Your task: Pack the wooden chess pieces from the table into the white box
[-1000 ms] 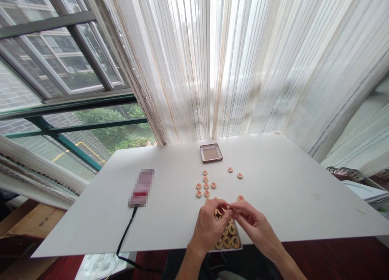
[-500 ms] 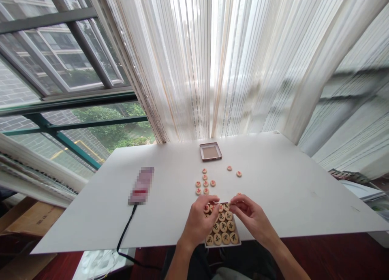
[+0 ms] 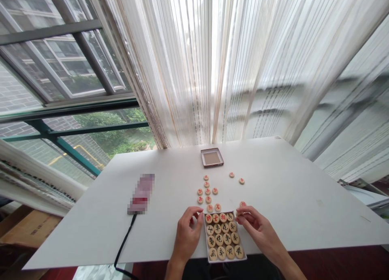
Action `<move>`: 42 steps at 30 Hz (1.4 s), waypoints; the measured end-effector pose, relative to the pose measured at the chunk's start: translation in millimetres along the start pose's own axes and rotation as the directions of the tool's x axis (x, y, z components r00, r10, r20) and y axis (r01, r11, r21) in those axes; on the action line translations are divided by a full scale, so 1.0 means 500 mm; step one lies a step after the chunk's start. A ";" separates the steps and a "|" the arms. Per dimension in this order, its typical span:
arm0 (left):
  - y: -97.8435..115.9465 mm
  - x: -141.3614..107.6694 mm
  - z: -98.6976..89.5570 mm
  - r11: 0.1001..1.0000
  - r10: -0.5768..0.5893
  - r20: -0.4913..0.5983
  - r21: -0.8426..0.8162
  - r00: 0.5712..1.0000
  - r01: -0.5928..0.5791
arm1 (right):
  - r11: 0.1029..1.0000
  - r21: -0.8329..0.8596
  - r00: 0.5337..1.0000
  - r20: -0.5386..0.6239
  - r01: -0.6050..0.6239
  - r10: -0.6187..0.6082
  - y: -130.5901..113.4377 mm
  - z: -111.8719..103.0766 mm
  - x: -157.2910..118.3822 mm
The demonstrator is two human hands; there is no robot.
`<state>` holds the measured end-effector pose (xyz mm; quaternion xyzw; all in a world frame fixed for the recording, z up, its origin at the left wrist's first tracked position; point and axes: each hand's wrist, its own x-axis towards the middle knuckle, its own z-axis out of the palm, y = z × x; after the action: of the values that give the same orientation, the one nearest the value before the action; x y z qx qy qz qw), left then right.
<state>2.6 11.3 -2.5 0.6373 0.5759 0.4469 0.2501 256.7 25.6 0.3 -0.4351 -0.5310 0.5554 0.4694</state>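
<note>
A small white-rimmed box point(image 3: 207, 247) at the table's near edge holds rows of round wooden Chinese chess pieces, mostly with black characters and a few red in the far row. My left hand point(image 3: 187, 230) is just left of the box's far corner, fingers curved, thumb and forefinger apart, nothing visible between them. At the opposite far corner, my right hand point(image 3: 257, 227) pinches a pale chess piece point(image 3: 238, 214), mostly covered by the fingers. Just beyond those fingers lies a red-lettered piece point(image 3: 243, 204). Two red pieces, including this one point(image 3: 218, 207), lie close behind the box.
Several red-lettered pieces point(image 3: 208, 191) lie in a loose cluster farther back, with two more, one here point(image 3: 241, 181), to the right. An open box lid point(image 3: 212, 157) rests near the curtain point(image 3: 194, 89). A blurred pinkish object point(image 3: 141, 194) with a black cable point(image 3: 124, 241) lies left on the white table point(image 3: 91, 215).
My hands have drawn apart from over the box, left hand leftward and right hand slightly rightward, uncovering its pieces and two red ones behind it. The view has tilted slightly up.
</note>
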 end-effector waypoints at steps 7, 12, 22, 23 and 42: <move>-0.011 -0.005 0.002 1.000 0.014 0.042 0.015 0.999 -0.015 | 0.999 -0.037 1.000 0.000 0.017 -0.018 0.025 -0.005 0.001; -0.010 -0.006 0.004 0.999 0.033 0.074 0.037 0.997 -0.036 | 0.999 -0.053 1.000 0.000 -0.003 0.003 0.029 -0.007 0.000; -0.003 -0.004 0.001 0.998 0.054 0.059 0.033 0.997 -0.056 | 0.997 -0.069 0.999 0.011 0.040 -0.040 -0.001 0.004 0.002; 0.002 -0.004 0.001 0.998 0.059 0.043 0.028 0.997 -0.061 | 0.996 -0.079 0.999 0.010 0.045 -0.045 -0.003 0.004 0.002; 0.153 0.022 0.093 0.954 -0.048 0.192 -0.281 0.980 0.101 | 0.999 0.021 0.995 0.090 0.048 -0.050 -0.028 0.028 -0.011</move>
<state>80.7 14.9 42.5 0.6098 0.5026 0.4561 0.4092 244.9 17.4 15.2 -0.3920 -0.5569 0.5677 0.4625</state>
